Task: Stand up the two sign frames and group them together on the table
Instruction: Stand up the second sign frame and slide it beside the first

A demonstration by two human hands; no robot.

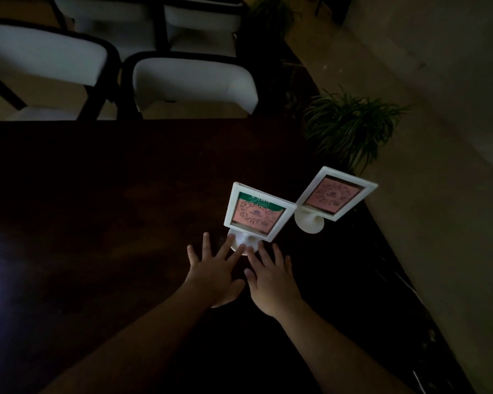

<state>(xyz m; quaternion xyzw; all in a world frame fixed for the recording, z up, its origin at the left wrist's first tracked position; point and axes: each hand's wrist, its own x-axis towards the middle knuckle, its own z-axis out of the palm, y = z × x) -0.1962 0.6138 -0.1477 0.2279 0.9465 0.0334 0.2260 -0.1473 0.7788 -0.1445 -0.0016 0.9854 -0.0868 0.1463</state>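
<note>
Two white sign frames with pink code cards stand upright on round bases on the dark table (pixel 97 223). The nearer frame (pixel 258 211) has a green band on top. The farther frame (pixel 336 194) stands just to its right, near the table's right edge, corners almost touching. My left hand (pixel 214 268) lies spread flat, its fingertips on the nearer frame's base. Beside it, my right hand (pixel 271 280) is also spread, fingertips touching the same base. Neither hand grips anything.
White padded chairs (pixel 194 83) stand behind the table's far edge. A potted green plant (pixel 350 126) sits on the floor beyond the right edge, close behind the farther frame. The room is dim.
</note>
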